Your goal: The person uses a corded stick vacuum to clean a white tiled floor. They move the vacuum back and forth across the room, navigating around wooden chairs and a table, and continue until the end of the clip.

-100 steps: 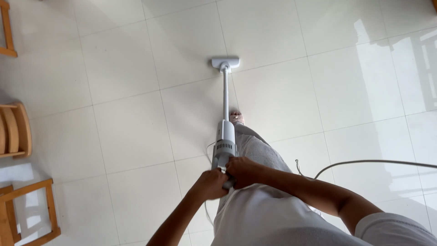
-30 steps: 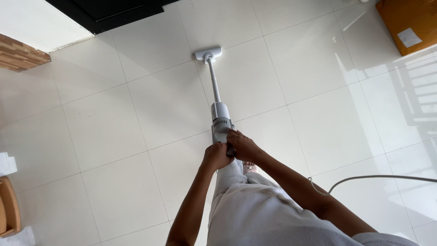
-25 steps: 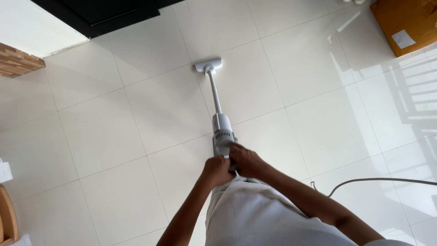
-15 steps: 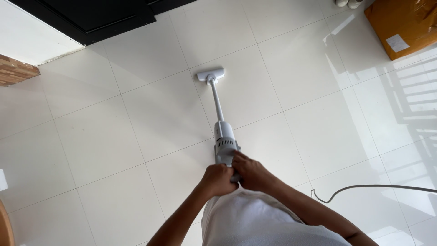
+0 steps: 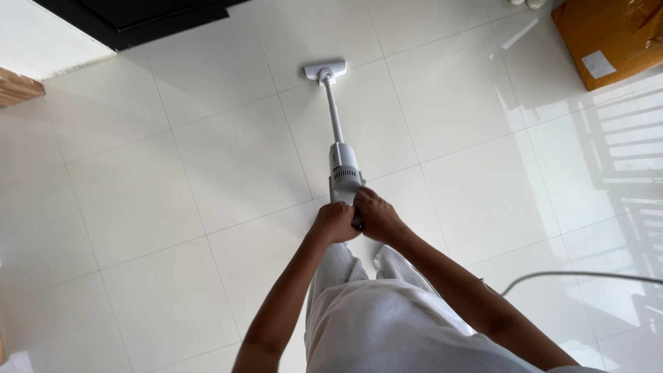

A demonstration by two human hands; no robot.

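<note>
A white stick vacuum cleaner (image 5: 343, 173) stands tilted away from me on the white tiled floor (image 5: 207, 173). Its flat head (image 5: 325, 70) rests on a tile far ahead, joined to the grey motor body by a thin tube. My left hand (image 5: 333, 223) and my right hand (image 5: 375, 215) are both wrapped around the handle just below the motor body, side by side and touching. The handle itself is hidden under my fingers. My arms are stretched forward over my light trousers.
A grey power cord (image 5: 580, 275) runs across the tiles at the right. An orange-brown cardboard box (image 5: 611, 38) sits at the top right. A black cabinet base (image 5: 131, 19) and a wooden edge (image 5: 19, 88) lie at the top left.
I have pushed the vacuum forward: its head has slid farther away across the tiles and my arms have stretched out. Both hands keep the same grip on the handle.
</note>
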